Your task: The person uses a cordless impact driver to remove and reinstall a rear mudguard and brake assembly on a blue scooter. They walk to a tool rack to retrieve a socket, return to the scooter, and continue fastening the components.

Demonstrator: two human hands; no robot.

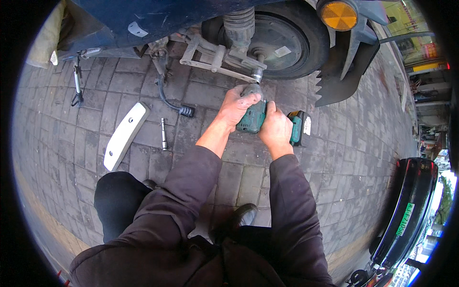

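Both my hands are on a green cordless impact wrench (pixel 250 118) with a dark battery pack at its right end. My left hand (pixel 235 106) wraps round its front housing. My right hand (pixel 277 127) grips the handle, close to the battery. A silver socket (pixel 257 75) on the tool's nose meets the wheel's axle end, beside a grey metal linkage arm (pixel 217 64). Beyond it is the scooter wheel (pixel 282 45), with a dark tyre and a disc-like hub. Whether the socket fully seats on a nut is hidden.
On the brick paving lie a white curved cover (pixel 126 136), a silver socket extension (pixel 164 134) and a black connector on a cable (pixel 186 111). A kickstand (pixel 77 83) stands at left. Overhead hang the dark blue body (pixel 158 24) and orange reflector (pixel 339 15). A black car (pixel 404 215) is at right.
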